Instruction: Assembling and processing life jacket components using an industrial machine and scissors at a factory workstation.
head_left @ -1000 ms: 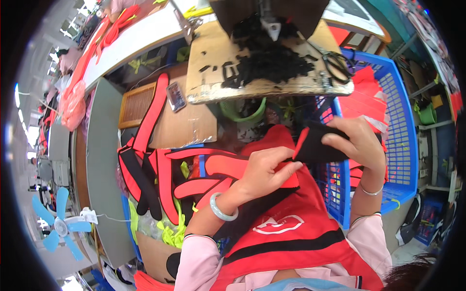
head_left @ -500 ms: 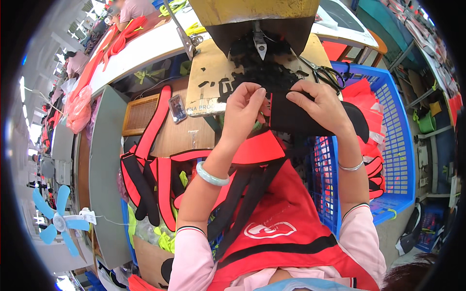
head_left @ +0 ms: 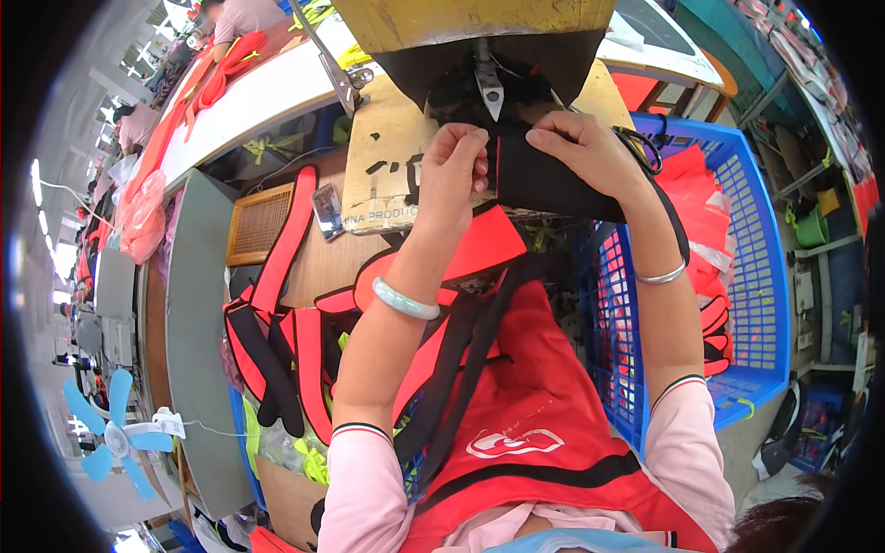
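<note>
A black fabric panel [head_left: 553,184] with a thin coral line at its left edge lies at the front of the machine table. My right hand [head_left: 590,152] is closed on the panel's top edge, thumb and forefinger pressed together. At the panel's left edge my left hand [head_left: 452,170] is pinched closed; what its fingertips hold is too small to make out. Just beyond both hands the metal foot [head_left: 492,92] of a machine points down from its yellow-and-black head [head_left: 475,28]. A coral strip with black edging [head_left: 484,244] hangs below my left wrist.
Scissors [head_left: 643,147] lie by my right hand, partly covered. A blue basket [head_left: 751,341] of coral pieces stands at the right. On the left are a phone [head_left: 327,212], a wicker tray [head_left: 265,224], coral-and-black strips [head_left: 286,249] and a blue fan [head_left: 115,438].
Both hands have moved slightly forward and left, carrying the black panel closer to the machine foot. The panel now covers more of the black scraps and the scissors. My view has shifted a little.
</note>
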